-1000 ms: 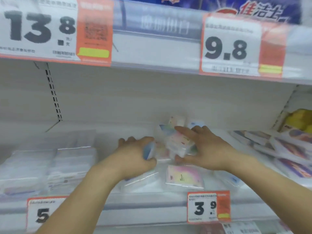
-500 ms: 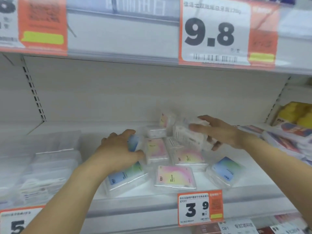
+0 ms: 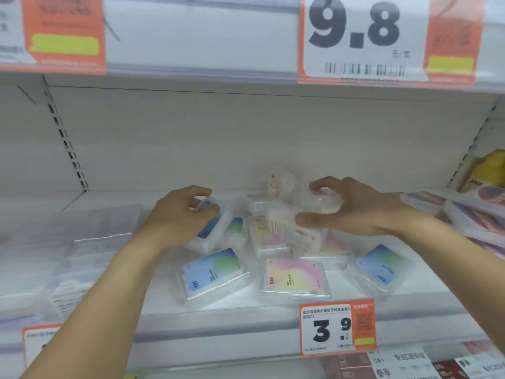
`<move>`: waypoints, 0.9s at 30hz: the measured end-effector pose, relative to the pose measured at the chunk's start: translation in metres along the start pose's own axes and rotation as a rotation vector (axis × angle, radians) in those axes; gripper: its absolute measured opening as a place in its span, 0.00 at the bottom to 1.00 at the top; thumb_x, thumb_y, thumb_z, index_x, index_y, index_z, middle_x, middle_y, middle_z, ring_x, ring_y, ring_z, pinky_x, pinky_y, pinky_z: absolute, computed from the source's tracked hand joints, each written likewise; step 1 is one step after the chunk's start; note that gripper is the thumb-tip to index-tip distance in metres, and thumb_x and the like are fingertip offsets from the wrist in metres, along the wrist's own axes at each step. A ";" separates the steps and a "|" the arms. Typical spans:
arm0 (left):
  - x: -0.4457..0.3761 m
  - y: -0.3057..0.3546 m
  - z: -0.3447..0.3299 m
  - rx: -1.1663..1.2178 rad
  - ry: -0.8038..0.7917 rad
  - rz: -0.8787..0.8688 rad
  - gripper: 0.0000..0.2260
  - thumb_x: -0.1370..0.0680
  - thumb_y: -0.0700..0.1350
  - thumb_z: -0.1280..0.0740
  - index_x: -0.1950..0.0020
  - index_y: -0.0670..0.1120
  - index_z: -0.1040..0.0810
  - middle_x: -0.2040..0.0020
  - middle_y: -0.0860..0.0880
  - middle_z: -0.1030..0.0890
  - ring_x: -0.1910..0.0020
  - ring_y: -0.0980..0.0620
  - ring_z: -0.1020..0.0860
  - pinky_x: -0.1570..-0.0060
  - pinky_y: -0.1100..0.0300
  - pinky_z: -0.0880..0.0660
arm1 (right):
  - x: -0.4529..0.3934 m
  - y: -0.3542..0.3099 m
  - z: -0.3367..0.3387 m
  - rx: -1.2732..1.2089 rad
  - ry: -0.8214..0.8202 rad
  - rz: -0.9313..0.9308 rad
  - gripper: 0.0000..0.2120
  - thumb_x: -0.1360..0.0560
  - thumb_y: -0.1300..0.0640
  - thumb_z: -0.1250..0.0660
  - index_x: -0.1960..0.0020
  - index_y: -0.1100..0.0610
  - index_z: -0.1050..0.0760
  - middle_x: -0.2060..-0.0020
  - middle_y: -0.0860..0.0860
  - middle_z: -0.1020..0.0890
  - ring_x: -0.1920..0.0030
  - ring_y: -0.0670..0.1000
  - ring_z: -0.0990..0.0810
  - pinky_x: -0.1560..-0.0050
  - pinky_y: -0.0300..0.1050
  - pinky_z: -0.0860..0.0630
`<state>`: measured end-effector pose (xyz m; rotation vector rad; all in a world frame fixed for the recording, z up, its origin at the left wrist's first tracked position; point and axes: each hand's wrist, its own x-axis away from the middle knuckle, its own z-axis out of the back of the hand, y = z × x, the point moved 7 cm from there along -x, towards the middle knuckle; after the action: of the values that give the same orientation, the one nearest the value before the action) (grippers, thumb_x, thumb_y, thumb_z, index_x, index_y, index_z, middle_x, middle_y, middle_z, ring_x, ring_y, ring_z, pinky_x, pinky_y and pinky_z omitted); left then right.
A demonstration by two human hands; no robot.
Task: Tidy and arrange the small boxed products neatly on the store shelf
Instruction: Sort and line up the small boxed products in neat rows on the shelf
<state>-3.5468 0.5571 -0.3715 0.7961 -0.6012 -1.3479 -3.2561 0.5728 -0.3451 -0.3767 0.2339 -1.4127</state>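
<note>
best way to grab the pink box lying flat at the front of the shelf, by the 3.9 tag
Pinch the pink box across its two long side edges, coming from above and the front. It lies flat, face up, clear of its neighbours, and its thin profile leaves little else to grip.

Scattered boxes [image 3: 296, 277] crowd the shelf [image 3: 246, 315] middle; its back, behind them, lies open.

Small clear plastic box with blue-to-green gradient card [image 3: 213, 274]; flat clear box with pink-to-yellow gradient card [image 3: 296, 277]; clear box with blue gradient card at right [image 3: 381, 265]; white metal shelf [image 3: 246, 314]; orange-and-white price tag, black "3.9" [image 3: 337, 326]; larger orange-bordered white tag, black "9.8", yellow strip [image 3: 388, 38].
</note>
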 end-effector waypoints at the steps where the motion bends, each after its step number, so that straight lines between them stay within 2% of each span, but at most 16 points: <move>1: 0.001 0.002 -0.003 -0.018 -0.036 -0.008 0.18 0.24 0.54 0.33 0.34 0.60 0.26 0.40 0.57 0.22 0.48 0.55 0.22 0.54 0.66 0.31 | 0.004 -0.009 -0.005 0.033 -0.047 0.018 0.49 0.46 0.21 0.33 0.29 0.33 0.40 0.40 0.43 0.33 0.43 0.47 0.30 0.45 0.43 0.34; 3: 0.007 0.004 -0.017 -0.064 -0.190 0.008 0.23 0.24 0.59 0.34 0.30 0.62 0.31 0.37 0.60 0.28 0.46 0.60 0.24 0.49 0.66 0.34 | 0.004 -0.023 -0.015 0.085 -0.082 0.075 0.51 0.45 0.25 0.27 0.27 0.33 0.45 0.38 0.41 0.35 0.41 0.47 0.31 0.44 0.42 0.33; 5: 0.012 0.004 -0.026 -0.110 -0.288 0.028 0.30 0.27 0.63 0.33 0.27 0.63 0.37 0.32 0.59 0.31 0.37 0.58 0.28 0.40 0.62 0.34 | -0.001 -0.033 -0.026 0.114 -0.057 0.166 0.53 0.44 0.28 0.25 0.26 0.31 0.49 0.37 0.41 0.35 0.35 0.47 0.34 0.43 0.42 0.31; 8: 0.011 0.007 -0.025 -0.257 -0.221 0.047 0.34 0.28 0.70 0.39 0.24 0.64 0.43 0.25 0.56 0.37 0.26 0.51 0.37 0.31 0.54 0.38 | -0.005 -0.036 -0.035 0.098 -0.124 0.289 0.52 0.41 0.32 0.23 0.26 0.27 0.52 0.35 0.39 0.35 0.32 0.45 0.37 0.39 0.42 0.30; 10: 0.011 0.023 -0.027 -0.378 -0.125 -0.075 0.32 0.27 0.72 0.45 0.25 0.66 0.47 0.23 0.55 0.42 0.23 0.50 0.48 0.26 0.46 0.47 | -0.005 -0.027 -0.023 0.021 -0.185 0.315 0.50 0.40 0.34 0.22 0.28 0.25 0.50 0.34 0.37 0.32 0.36 0.42 0.30 0.38 0.41 0.28; 11: 0.014 0.033 -0.032 -0.366 -0.126 -0.154 0.31 0.27 0.71 0.45 0.25 0.68 0.47 0.22 0.56 0.44 0.22 0.52 0.52 0.25 0.44 0.51 | -0.008 -0.022 -0.009 -0.064 -0.143 0.314 0.47 0.39 0.34 0.23 0.29 0.25 0.47 0.36 0.38 0.29 0.39 0.42 0.25 0.39 0.42 0.26; 13: 0.021 0.048 -0.047 -0.313 -0.220 -0.237 0.30 0.28 0.73 0.45 0.27 0.72 0.47 0.23 0.60 0.44 0.23 0.54 0.50 0.25 0.43 0.50 | -0.027 -0.004 0.024 -0.206 0.104 0.284 0.37 0.34 0.37 0.25 0.30 0.28 0.39 0.39 0.42 0.25 0.40 0.46 0.23 0.38 0.46 0.25; 14: 0.024 0.051 -0.054 -0.349 -0.259 -0.251 0.30 0.29 0.75 0.46 0.28 0.73 0.47 0.23 0.62 0.43 0.23 0.54 0.47 0.26 0.43 0.49 | -0.040 0.006 0.034 -0.179 0.212 0.240 0.35 0.32 0.37 0.27 0.30 0.29 0.38 0.37 0.45 0.27 0.35 0.49 0.26 0.35 0.49 0.27; 15: 0.025 0.052 -0.059 -0.408 -0.281 -0.256 0.30 0.30 0.76 0.46 0.29 0.74 0.47 0.25 0.63 0.41 0.24 0.54 0.45 0.26 0.43 0.49 | -0.055 0.011 0.035 -0.090 0.236 0.200 0.36 0.33 0.34 0.28 0.29 0.30 0.39 0.33 0.47 0.30 0.30 0.53 0.31 0.31 0.52 0.31; 17: 0.024 0.053 -0.059 -0.405 -0.292 -0.242 0.30 0.32 0.77 0.46 0.31 0.74 0.43 0.29 0.64 0.34 0.28 0.55 0.37 0.27 0.43 0.45 | -0.083 0.010 0.015 0.046 0.096 0.194 0.45 0.40 0.26 0.32 0.26 0.31 0.42 0.26 0.49 0.36 0.26 0.54 0.37 0.27 0.56 0.36; 18: 0.023 0.053 -0.056 -0.350 -0.285 -0.223 0.28 0.32 0.76 0.44 0.33 0.73 0.39 0.34 0.65 0.28 0.33 0.57 0.31 0.29 0.44 0.41 | -0.095 0.009 0.004 0.046 0.019 0.189 0.47 0.43 0.24 0.33 0.26 0.34 0.40 0.26 0.48 0.35 0.26 0.54 0.35 0.28 0.55 0.34; 20: 0.018 0.053 -0.047 -0.296 -0.197 -0.209 0.21 0.30 0.70 0.39 0.39 0.67 0.30 0.49 0.64 0.21 0.46 0.57 0.23 0.38 0.50 0.31 | -0.112 0.009 -0.004 0.034 -0.030 0.154 0.39 0.39 0.24 0.33 0.32 0.40 0.29 0.32 0.46 0.28 0.34 0.52 0.27 0.34 0.49 0.28; 22: 0.012 0.050 -0.037 -0.310 -0.066 -0.192 0.14 0.26 0.62 0.37 0.43 0.61 0.28 0.53 0.61 0.22 0.53 0.55 0.23 0.53 0.58 0.27 | -0.125 0.015 0.001 0.061 0.009 0.125 0.25 0.30 0.31 0.33 0.40 0.46 0.22 0.39 0.48 0.22 0.44 0.52 0.23 0.44 0.47 0.23; 24: 0.008 0.045 -0.031 -0.290 0.007 -0.140 0.13 0.25 0.58 0.37 0.41 0.59 0.28 0.49 0.56 0.22 0.56 0.58 0.24 0.61 0.63 0.30 | -0.133 0.028 0.006 0.061 0.032 0.064 0.19 0.26 0.38 0.33 0.45 0.51 0.21 0.46 0.51 0.20 0.51 0.53 0.20 0.56 0.48 0.18; 25: 0.006 0.042 -0.030 -0.279 0.018 -0.121 0.16 0.24 0.58 0.37 0.38 0.58 0.29 0.45 0.54 0.22 0.54 0.57 0.23 0.60 0.62 0.30 | -0.134 0.036 0.008 0.037 0.037 0.018 0.19 0.26 0.39 0.32 0.48 0.54 0.21 0.49 0.52 0.20 0.55 0.54 0.19 0.62 0.46 0.18; 27: 0.002 0.038 -0.029 -0.306 0.038 -0.102 0.23 0.24 0.58 0.37 0.29 0.56 0.33 0.37 0.52 0.24 0.46 0.52 0.24 0.51 0.58 0.30 | -0.132 0.051 0.014 -0.012 0.056 -0.043 0.18 0.29 0.41 0.30 0.53 0.56 0.22 0.55 0.53 0.20 0.60 0.53 0.18 0.68 0.42 0.22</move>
<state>-3.5007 0.5610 -0.3596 0.6078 -0.3165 -1.4716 -3.2237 0.7106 -0.3607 -0.3538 0.2817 -1.4665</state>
